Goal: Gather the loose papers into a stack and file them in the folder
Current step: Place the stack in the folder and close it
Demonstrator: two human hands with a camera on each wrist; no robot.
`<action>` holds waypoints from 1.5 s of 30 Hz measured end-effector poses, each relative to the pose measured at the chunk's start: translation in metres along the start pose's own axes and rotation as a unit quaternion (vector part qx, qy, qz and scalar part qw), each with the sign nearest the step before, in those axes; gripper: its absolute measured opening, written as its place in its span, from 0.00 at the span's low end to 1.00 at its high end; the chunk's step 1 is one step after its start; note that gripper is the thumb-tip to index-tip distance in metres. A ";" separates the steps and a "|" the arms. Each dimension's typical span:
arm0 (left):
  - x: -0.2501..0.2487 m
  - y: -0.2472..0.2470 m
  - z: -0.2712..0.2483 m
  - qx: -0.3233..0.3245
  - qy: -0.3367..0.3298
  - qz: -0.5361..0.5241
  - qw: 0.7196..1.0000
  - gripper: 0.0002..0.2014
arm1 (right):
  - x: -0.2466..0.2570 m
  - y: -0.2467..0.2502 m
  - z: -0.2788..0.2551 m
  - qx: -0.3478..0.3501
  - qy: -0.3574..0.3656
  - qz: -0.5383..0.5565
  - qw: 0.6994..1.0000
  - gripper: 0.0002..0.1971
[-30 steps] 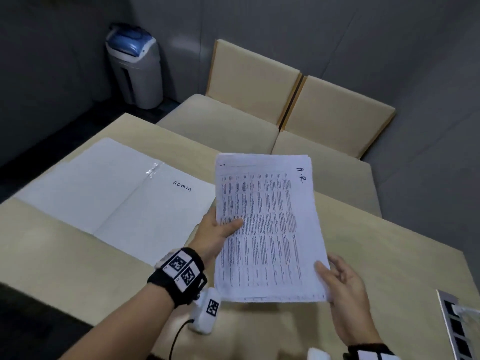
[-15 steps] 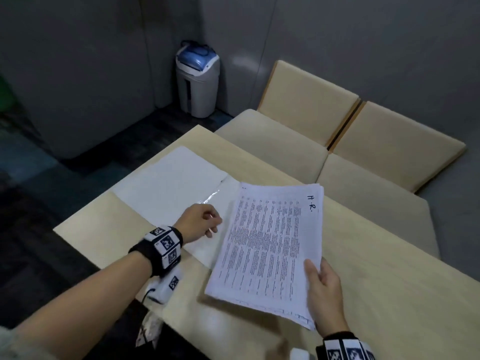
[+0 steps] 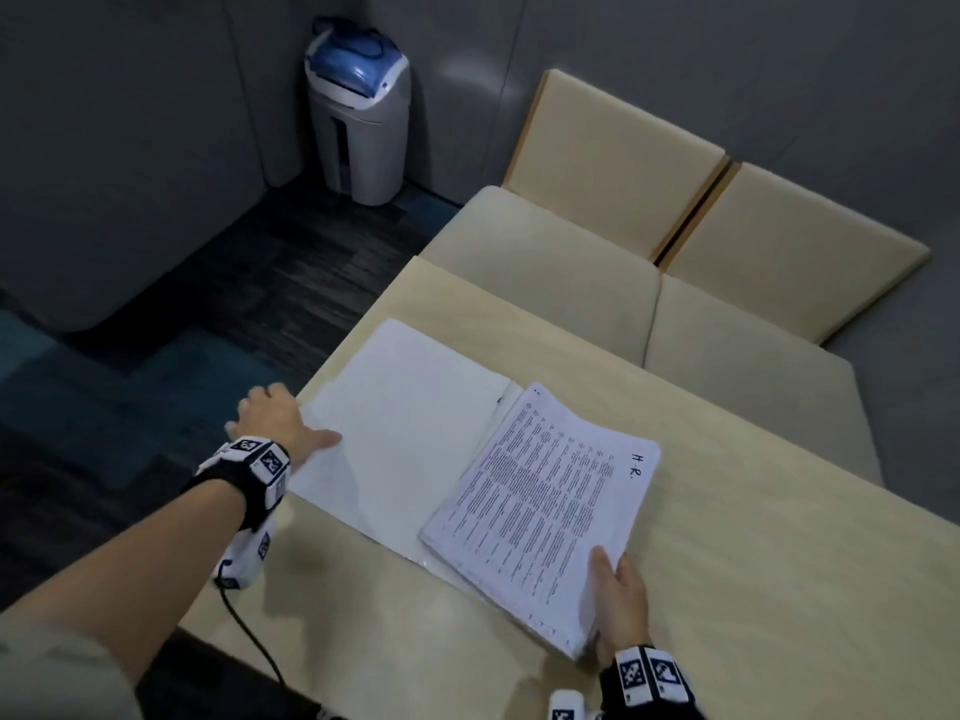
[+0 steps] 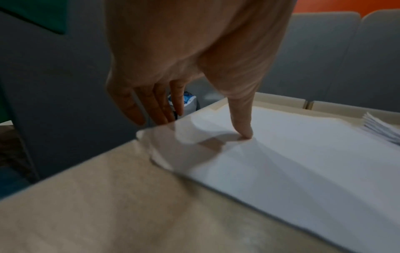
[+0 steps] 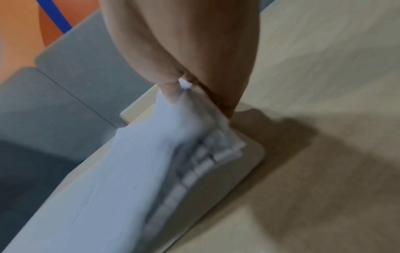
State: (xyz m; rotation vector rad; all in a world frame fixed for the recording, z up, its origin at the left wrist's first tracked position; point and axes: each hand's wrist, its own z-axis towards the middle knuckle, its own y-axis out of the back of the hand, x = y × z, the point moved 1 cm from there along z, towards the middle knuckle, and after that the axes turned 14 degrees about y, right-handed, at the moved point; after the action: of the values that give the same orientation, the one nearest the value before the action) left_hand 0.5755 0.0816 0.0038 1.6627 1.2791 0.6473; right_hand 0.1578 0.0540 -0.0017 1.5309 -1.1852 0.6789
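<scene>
A white folder (image 3: pixel 405 433) lies open on the pale wooden table (image 3: pixel 779 589), with its left flap (image 4: pixel 303 154) reaching the table's left edge. My left hand (image 3: pixel 275 418) is at that edge. Its thumb (image 4: pixel 243 131) presses on top of the flap while the fingers (image 4: pixel 151 109) go down behind the flap's outer edge. A stack of printed papers (image 3: pixel 550 491) marked "H.R." lies on the folder's right half. My right hand (image 3: pixel 615 600) pinches the stack's near right corner (image 5: pixel 129 171), thumb on top. The right flap (image 5: pixel 253 154) shows just beneath the stack.
Two beige cushioned seats (image 3: pixel 571 283) with backrests run along the table's far side. A grey and blue bin (image 3: pixel 358 111) stands in the far corner on the dark floor. The table's left edge drops off right under my left hand.
The left hand let go of the stack and moved left to the folder's outer edge. The right hand lowered the stack from the air onto the folder's right half.
</scene>
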 end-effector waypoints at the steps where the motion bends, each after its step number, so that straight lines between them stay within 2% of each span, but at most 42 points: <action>1: 0.001 -0.003 0.004 0.013 0.003 0.003 1.000 0.52 | -0.001 -0.003 0.003 -0.001 -0.004 -0.024 1.000 0.17; 5: 0.004 -0.007 0.014 0.037 0.009 -0.025 0.999 0.56 | 0.001 -0.009 0.014 -0.005 -0.001 -0.110 0.994 0.18; 8: 0.003 -0.004 0.011 -0.013 -0.024 -0.013 1.000 0.52 | 0.002 -0.015 0.018 0.003 -0.009 -0.139 0.990 0.18; 12: 0.002 -0.006 -0.002 -0.057 -0.083 0.094 0.990 0.45 | 0.000 -0.023 0.019 -0.012 -0.031 -0.179 0.983 0.20; 15: 0.005 -0.007 -0.007 -0.013 -0.068 0.100 0.993 0.44 | 0.002 -0.023 0.017 -0.036 -0.047 -0.214 0.975 0.21; 17: 0.007 -0.004 -0.010 0.023 -0.077 0.095 0.992 0.37 | 0.003 -0.018 0.016 -0.037 -0.058 -0.231 0.970 0.21; 18: 0.006 0.001 -0.014 0.047 -0.099 0.069 0.992 0.32 | 0.002 -0.014 0.015 -0.040 -0.064 -0.237 0.969 0.21; 20: 0.003 0.013 -0.025 0.130 -0.141 -0.050 0.980 0.23 | 0.002 -0.006 0.015 -0.046 -0.076 -0.238 0.967 0.22; 23: -0.003 0.040 -0.048 0.272 -0.166 -0.220 0.922 0.11 | 0.000 0.003 0.016 -0.052 -0.084 -0.230 0.968 0.23; 25: -0.007 0.058 -0.069 0.361 -0.191 -0.273 0.871 0.07 | 0.000 0.005 0.015 -0.051 -0.077 -0.233 0.968 0.21; 29: -0.026 0.064 -0.121 0.495 -0.284 -0.286 0.770 0.27 | 0.001 0.008 0.010 -0.076 -0.064 -0.229 0.968 0.19; 30: -0.033 0.055 -0.134 0.528 -0.278 -0.306 0.742 0.28 | 0.001 0.010 0.010 -0.083 -0.059 -0.220 0.970 0.19; 31: -0.041 0.042 -0.144 0.538 -0.257 -0.335 0.730 0.27 | 0.002 0.012 0.009 -0.087 -0.061 -0.208 0.972 0.20; 32: -0.049 0.027 -0.150 0.511 -0.238 -0.359 0.744 0.24 | 0.001 0.014 0.010 -0.088 -0.056 -0.194 0.976 0.20; 33: -0.055 0.009 -0.155 0.465 -0.218 -0.368 0.775 0.21 | 0.002 0.016 0.008 -0.083 -0.057 -0.179 0.979 0.20; 35: -0.064 -0.031 -0.158 0.421 -0.213 -0.342 0.813 0.28 | -0.003 0.021 0.007 -0.066 -0.057 -0.150 0.985 0.20; 37: -0.072 -0.067 -0.166 0.403 -0.270 -0.268 0.832 0.37 | -0.005 0.029 0.007 -0.042 -0.060 -0.113 0.991 0.16; 39: -0.079 -0.092 -0.177 0.352 -0.325 -0.188 0.857 0.37 | -0.006 0.044 0.009 -0.019 -0.062 -0.069 0.996 0.08; 41: -0.087 -0.112 -0.185 0.296 -0.361 -0.116 0.877 0.35 | -0.005 0.062 0.007 -0.003 -0.081 -0.038 0.996 0.14; 43: -0.091 -0.128 -0.195 0.204 -0.390 0.027 0.897 0.39 | -0.012 0.074 0.010 -0.019 -0.112 -0.007 0.993 0.24; 44: -0.090 -0.135 -0.198 0.154 -0.399 0.098 0.898 0.43 | -0.019 0.077 0.014 -0.022 -0.114 0.006 0.993 0.29; 45: -0.090 -0.144 -0.201 0.114 -0.400 0.153 0.896 0.42 | -0.025 0.082 0.017 -0.015 -0.126 0.013 0.992 0.33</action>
State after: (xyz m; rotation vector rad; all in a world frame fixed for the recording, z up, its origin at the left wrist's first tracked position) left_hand 0.3134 0.0725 -0.0230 2.0341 0.5062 -0.0589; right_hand 0.0709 0.0485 0.0024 1.6107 -1.3991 0.4923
